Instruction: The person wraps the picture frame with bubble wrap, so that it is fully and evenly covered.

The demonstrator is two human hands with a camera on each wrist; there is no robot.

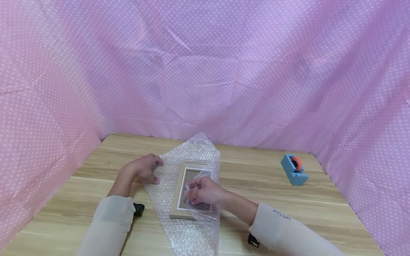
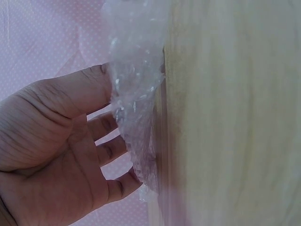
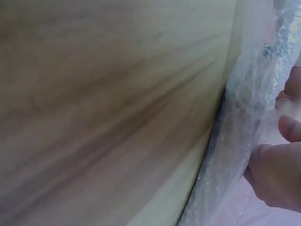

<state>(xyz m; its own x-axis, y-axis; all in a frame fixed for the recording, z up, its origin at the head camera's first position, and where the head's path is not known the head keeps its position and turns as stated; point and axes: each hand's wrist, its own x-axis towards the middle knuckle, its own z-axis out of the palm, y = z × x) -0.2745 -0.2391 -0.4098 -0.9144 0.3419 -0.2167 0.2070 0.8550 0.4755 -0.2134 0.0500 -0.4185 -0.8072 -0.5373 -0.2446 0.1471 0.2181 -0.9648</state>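
Note:
A light wooden picture frame (image 1: pixel 177 199) with a white inner border lies on a sheet of clear bubble wrap (image 1: pixel 195 149), its right part under a folded-over flap of the wrap. My right hand (image 1: pixel 205 192) pinches the edge of this flap above the middle of the frame. At the sheet's left edge rests my left hand (image 1: pixel 144 169), thumb and fingers spread apart and loosely bent. In the left wrist view, bubble wrap (image 2: pixel 134 70) covers the fingertips of that hand (image 2: pixel 61 146). The right wrist view shows the wrap (image 3: pixel 240 113) bulging up from the tabletop beside my right hand (image 3: pixel 280 176).
A blue tape dispenser (image 1: pixel 294 174) with an orange roll (image 1: pixel 296 163) stands at the right on the wood-grain table (image 1: pixel 256 170). Pink dotted cloth (image 1: pixel 205 89) hangs around the back and sides. Small black devices (image 1: pixel 138 209) show beside both cuffs.

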